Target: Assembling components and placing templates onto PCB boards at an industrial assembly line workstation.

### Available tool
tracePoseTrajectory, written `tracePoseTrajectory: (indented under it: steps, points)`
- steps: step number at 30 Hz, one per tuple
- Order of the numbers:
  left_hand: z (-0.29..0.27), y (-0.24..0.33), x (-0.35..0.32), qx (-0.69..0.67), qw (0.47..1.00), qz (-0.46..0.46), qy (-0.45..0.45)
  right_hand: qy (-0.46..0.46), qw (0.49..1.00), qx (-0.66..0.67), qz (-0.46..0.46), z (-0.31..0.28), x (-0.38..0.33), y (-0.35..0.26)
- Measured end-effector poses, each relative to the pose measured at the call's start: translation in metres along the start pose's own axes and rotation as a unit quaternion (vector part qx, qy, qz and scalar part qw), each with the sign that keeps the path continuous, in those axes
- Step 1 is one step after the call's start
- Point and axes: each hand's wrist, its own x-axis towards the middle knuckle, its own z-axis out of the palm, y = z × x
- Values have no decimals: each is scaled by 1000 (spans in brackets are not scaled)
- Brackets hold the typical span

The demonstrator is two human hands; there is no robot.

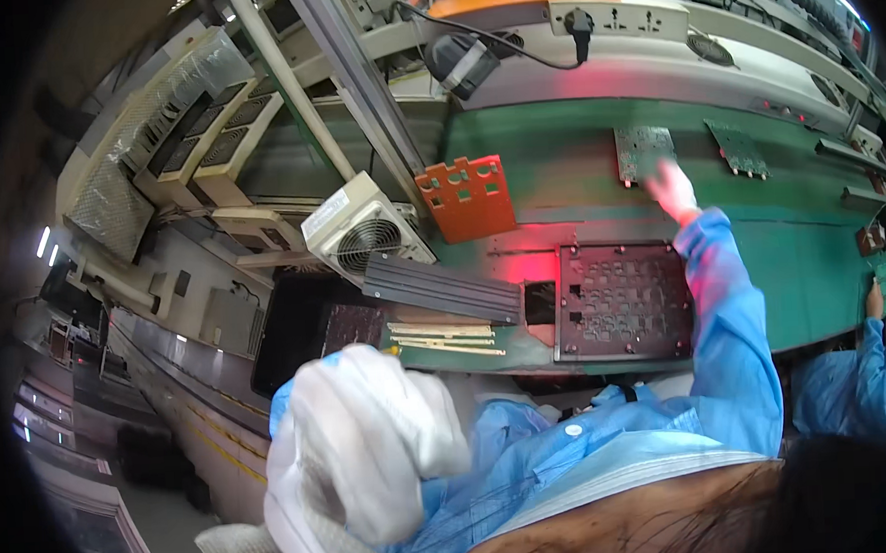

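Note:
Out over the green bench, my right hand [672, 192] in a white glove is at the lower right edge of a circuit board [641, 148]. Motion blurs its fingers, so whether they grip the board is unclear. A second circuit board [738, 148] lies to the right, apart from the hand. Close in front of me, my left hand [376, 435] wears a loose white glove with its fingers curled; anything inside them is hidden. Below my right forearm sits a black tray-like fixture [625, 302] with many cutouts.
An orange plate with cutouts [467, 197] leans beside a small fan unit [368, 225]. Grey ribbed bars [442, 289] and several pale strips [446, 338] lie left of the fixture. A power strip [618, 19] runs along the back. Another person's hands [875, 299] show at far right.

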Motion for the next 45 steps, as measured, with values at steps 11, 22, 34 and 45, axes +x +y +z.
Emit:
tracePoseTrajectory:
  steps: [11, 22, 34, 45]
  points:
    - [-2, 46, -24, 129, 952, 179, -212, -106, 986, 48, 121, -89, -211, -2]
    - [-7, -56, 3, 213, 965, 80, -129, -89, 995, -2, 41, -64, -208, -10]
    - [-17, -115, -6, 196, 970, 64, -128, -89, 991, 100, 20, -74, -218, -18]
    - [-8, -275, -220, 461, 792, -390, 90, -25, 972, 203, 114, -76, -235, -19]
